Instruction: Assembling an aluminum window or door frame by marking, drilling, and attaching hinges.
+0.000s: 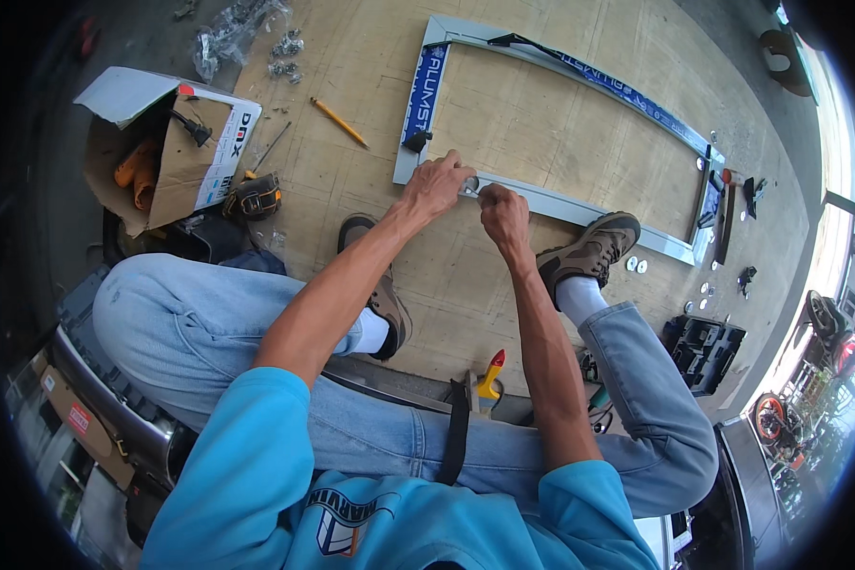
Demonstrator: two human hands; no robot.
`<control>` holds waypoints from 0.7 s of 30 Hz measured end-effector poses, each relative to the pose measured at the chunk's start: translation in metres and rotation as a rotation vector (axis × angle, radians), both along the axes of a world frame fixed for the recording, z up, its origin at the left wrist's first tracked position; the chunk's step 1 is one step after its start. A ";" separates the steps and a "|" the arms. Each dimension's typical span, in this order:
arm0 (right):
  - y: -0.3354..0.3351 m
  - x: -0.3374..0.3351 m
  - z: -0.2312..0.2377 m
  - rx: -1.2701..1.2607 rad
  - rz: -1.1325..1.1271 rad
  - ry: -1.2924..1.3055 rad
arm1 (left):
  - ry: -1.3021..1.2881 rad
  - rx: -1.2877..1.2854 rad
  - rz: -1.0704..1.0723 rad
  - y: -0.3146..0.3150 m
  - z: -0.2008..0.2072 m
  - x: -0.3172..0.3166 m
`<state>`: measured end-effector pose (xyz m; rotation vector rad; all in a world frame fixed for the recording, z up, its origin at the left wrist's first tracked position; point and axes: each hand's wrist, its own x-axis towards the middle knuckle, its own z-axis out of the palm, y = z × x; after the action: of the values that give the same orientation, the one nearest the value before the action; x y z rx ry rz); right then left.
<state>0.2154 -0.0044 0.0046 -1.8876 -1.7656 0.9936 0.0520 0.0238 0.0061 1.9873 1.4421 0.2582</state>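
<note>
A rectangular white aluminium frame (560, 204) lies flat on the plywood, with blue printed film on parts of its bars. Over its near bar, towards the left corner, my two hands work close together. My left hand (437, 183) is closed, its fingertips at a small round shiny metal piece (469, 185). My right hand (504, 217) is pinched just to the right of that piece; what sits in its fingers is too small to make out. My right shoe (594, 249) rests against the near bar.
A pencil (339, 123), a screwdriver (269, 150), a tape measure (254, 197) and an open cardboard box (182, 171) with an orange tool lie left. A hammer (729, 204) and several round discs (636, 266) lie right. Nearer me are a yellow-handled brush (490, 380) and a black case (703, 351).
</note>
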 end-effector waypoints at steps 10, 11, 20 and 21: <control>-0.003 0.002 0.005 -0.137 -0.137 0.193 | 0.000 0.146 -0.101 0.004 -0.011 0.004; -0.002 0.000 0.009 -0.268 -0.256 0.338 | 0.003 0.144 -0.102 0.006 -0.010 0.005; 0.011 0.046 0.012 -0.344 -0.410 0.579 | 0.115 -0.037 -0.155 0.026 -0.002 0.017; 0.010 0.047 0.011 -0.327 -0.445 0.618 | 0.122 -0.039 -0.135 0.029 -0.002 0.021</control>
<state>0.2622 0.0052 0.0155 -1.7599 -0.8306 1.5283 0.0732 0.0529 0.0045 2.0888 1.3683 0.0493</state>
